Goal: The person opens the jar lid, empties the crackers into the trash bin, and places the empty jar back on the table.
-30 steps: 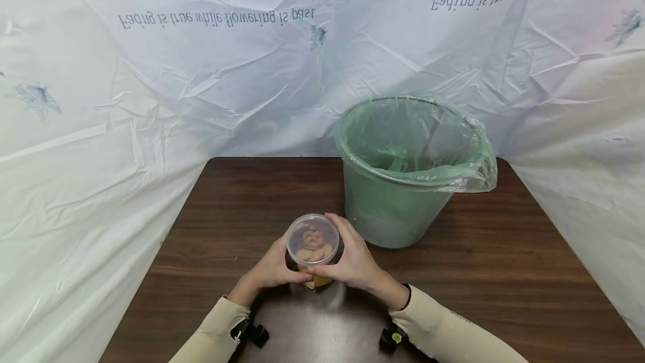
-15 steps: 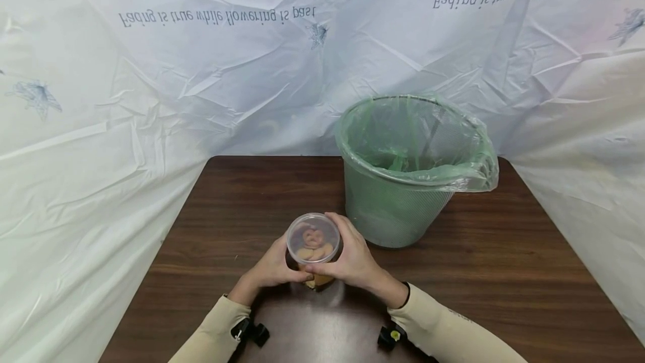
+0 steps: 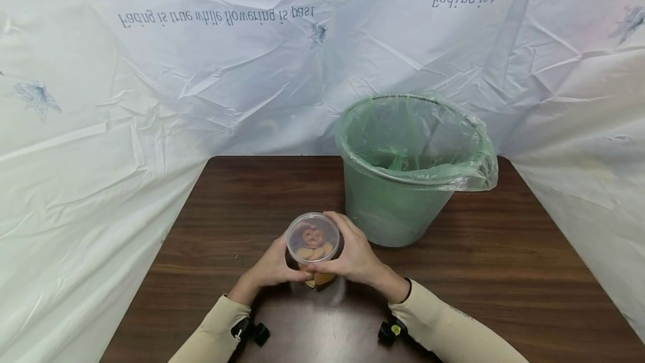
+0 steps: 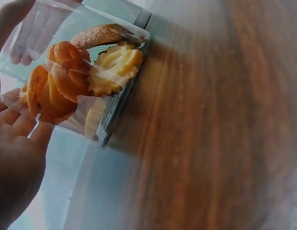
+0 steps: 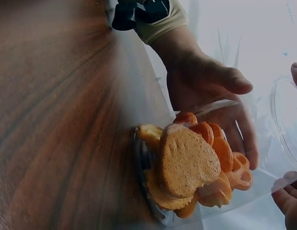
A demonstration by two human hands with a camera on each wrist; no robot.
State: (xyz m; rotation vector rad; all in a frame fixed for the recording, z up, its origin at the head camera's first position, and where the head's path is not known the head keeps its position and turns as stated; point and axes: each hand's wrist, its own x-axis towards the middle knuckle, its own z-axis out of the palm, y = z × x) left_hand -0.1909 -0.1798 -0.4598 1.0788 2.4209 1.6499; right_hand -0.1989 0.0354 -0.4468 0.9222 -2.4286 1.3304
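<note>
A clear plastic jar (image 3: 313, 251) with a round see-through lid (image 3: 322, 226) stands upright between both hands, its base right at the table top. Several cookies (image 4: 110, 72) fill its lower part, among them pretzel-shaped ones and a sugared heart-shaped cookie (image 5: 187, 160). My left hand (image 3: 269, 266) grips the jar's left side, thumb across the front. From the right, my right hand (image 3: 356, 259) holds it higher, thumb in front just under the lid rim and fingers reaching round the far side. The far-side fingertips are partly hidden in the head view.
A mesh wastebasket (image 3: 393, 212) with a green plastic liner (image 3: 453, 175) stands behind and right of the jar. Under them is a dark wooden table (image 3: 242, 195). White printed plastic sheeting (image 3: 227, 83) hangs around its back and sides.
</note>
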